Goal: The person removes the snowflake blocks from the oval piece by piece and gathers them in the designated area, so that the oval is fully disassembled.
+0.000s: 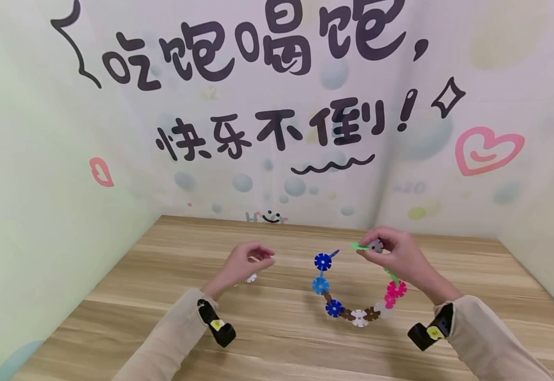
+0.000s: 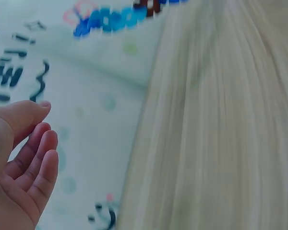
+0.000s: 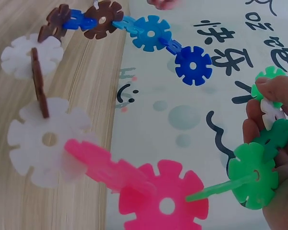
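Observation:
A chain of notched plastic snowflake discs, with a pink disc (image 1: 396, 289) and a white disc (image 1: 359, 318) in it, curves in an open ring. My right hand (image 1: 401, 256) pinches a light green disc (image 3: 270, 86) at one end, between thumb and fingers. White and dark green discs (image 3: 274, 139) lie against its fingers. A dark blue disc (image 1: 322, 262) is near the other end, left of the right hand and apart from it. My left hand (image 1: 244, 264) holds nothing, its fingers loosely bent, left of the chain; the left wrist view shows the thumb (image 2: 31, 112) apart from the fingers.
Behind the left hand, a few loose discs (image 1: 251, 278) lie on the wooden table (image 1: 162, 328), partly hidden. A printed cloth (image 1: 267, 185) hangs along the table's back edge. Pale walls stand at both sides.

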`<state>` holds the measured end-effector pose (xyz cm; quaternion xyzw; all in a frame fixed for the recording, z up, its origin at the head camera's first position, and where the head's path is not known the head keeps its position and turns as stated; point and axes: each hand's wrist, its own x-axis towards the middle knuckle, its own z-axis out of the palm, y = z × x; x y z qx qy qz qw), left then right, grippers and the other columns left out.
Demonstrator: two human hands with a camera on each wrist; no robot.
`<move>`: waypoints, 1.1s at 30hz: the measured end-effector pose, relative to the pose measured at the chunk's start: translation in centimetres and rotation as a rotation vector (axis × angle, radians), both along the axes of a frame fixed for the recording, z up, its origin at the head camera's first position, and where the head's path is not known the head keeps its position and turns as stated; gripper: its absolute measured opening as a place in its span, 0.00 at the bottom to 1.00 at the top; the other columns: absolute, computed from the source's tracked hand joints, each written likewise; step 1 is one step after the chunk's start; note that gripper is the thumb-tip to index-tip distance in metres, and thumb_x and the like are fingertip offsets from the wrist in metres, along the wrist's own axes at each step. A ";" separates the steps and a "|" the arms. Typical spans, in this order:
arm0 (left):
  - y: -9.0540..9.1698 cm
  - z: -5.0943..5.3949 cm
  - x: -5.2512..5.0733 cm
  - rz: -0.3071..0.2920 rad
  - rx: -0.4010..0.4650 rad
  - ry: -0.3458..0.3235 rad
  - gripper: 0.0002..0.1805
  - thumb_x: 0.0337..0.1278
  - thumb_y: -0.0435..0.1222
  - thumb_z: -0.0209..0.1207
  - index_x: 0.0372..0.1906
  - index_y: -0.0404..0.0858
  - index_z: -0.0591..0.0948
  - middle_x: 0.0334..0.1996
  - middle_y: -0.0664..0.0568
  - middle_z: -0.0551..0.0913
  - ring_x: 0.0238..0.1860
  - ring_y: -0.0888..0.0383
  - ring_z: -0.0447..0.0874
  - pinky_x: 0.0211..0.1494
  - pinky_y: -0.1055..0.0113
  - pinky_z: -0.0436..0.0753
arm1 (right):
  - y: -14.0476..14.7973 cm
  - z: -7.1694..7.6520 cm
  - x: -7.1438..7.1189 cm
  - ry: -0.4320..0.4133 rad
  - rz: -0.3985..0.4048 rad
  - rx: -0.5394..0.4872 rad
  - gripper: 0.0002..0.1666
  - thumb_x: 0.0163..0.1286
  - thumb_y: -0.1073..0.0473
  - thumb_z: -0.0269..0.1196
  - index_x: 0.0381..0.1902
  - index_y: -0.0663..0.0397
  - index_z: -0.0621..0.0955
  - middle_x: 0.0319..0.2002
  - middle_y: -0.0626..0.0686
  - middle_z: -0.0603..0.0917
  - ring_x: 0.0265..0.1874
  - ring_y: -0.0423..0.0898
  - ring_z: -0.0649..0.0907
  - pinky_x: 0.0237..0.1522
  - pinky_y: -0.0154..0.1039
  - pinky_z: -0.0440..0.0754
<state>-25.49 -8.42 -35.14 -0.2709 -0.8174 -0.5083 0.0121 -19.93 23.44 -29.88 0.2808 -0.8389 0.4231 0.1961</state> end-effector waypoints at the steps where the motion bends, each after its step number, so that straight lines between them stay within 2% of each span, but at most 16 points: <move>1: 0.7 0.5 0.4 -0.014 0.018 -0.005 0.10 0.49 0.31 0.60 0.37 0.29 0.78 0.31 0.47 0.80 0.32 0.58 0.78 0.35 0.71 0.79 | -0.1 0.0 0.0 -0.005 0.009 -0.005 0.07 0.52 0.71 0.64 0.29 0.57 0.80 0.30 0.52 0.79 0.22 0.39 0.75 0.23 0.29 0.77; 7: 4.9 3.6 3.5 -0.093 0.118 -0.016 0.10 0.49 0.27 0.58 0.38 0.26 0.77 0.35 0.39 0.80 0.37 0.49 0.79 0.37 0.71 0.79 | -0.9 0.1 -0.1 -0.022 0.047 -0.009 0.06 0.52 0.70 0.64 0.29 0.57 0.80 0.30 0.52 0.80 0.23 0.39 0.75 0.23 0.30 0.77; 11: 6.8 4.5 4.6 -0.136 0.163 0.011 0.09 0.50 0.26 0.58 0.38 0.26 0.77 0.37 0.38 0.80 0.39 0.48 0.79 0.40 0.70 0.79 | -1.3 -0.1 -0.2 -0.017 0.060 -0.004 0.06 0.52 0.70 0.65 0.28 0.57 0.80 0.30 0.51 0.81 0.22 0.39 0.75 0.22 0.30 0.77; 19: 8.9 5.2 4.9 -0.162 0.187 0.111 0.09 0.50 0.25 0.57 0.39 0.26 0.77 0.38 0.39 0.80 0.39 0.48 0.79 0.41 0.66 0.79 | -1.9 -0.2 -0.3 0.001 0.085 0.012 0.06 0.51 0.68 0.66 0.28 0.55 0.80 0.29 0.50 0.81 0.21 0.40 0.74 0.21 0.30 0.76; 27: 9.9 5.3 4.9 -0.187 0.213 0.193 0.07 0.48 0.22 0.57 0.36 0.25 0.78 0.36 0.38 0.79 0.39 0.47 0.78 0.38 0.68 0.80 | -2.7 -0.4 -0.4 -0.010 0.122 0.012 0.07 0.51 0.68 0.66 0.29 0.55 0.81 0.29 0.50 0.82 0.20 0.40 0.73 0.21 0.31 0.74; 33: 10.0 5.0 4.8 -0.185 0.241 0.199 0.06 0.48 0.20 0.55 0.33 0.25 0.79 0.34 0.39 0.79 0.37 0.49 0.79 0.39 0.68 0.80 | -3.0 -0.3 -0.3 -0.038 0.121 0.005 0.06 0.51 0.66 0.66 0.28 0.53 0.80 0.30 0.49 0.81 0.23 0.40 0.75 0.23 0.32 0.75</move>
